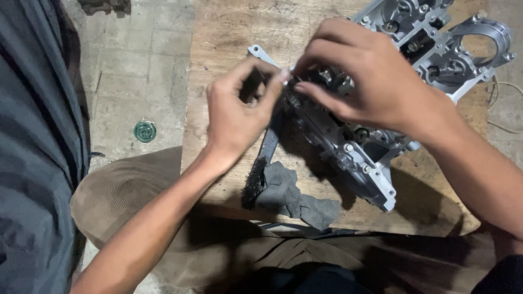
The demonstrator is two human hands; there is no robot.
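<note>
A silver metal engine casing (376, 163) with bolts and round openings lies on a worn wooden board (229, 32). My left hand (237, 114) hovers over the casing's left end, thumb and forefinger pinched together on something small that I cannot make out. My right hand (370, 81) rests on top of the casing's middle, its fingers curled down onto a dark part next to the left fingertips. A black brush (261, 169) lies under my left hand, with a crumpled grey rag (294, 196) beside its bristles.
The board sits across my lap, over brown trousers (136, 190). A small green round cap (145, 131) lies on the stone floor to the left. A pale cord (504, 103) runs along the right edge of the board.
</note>
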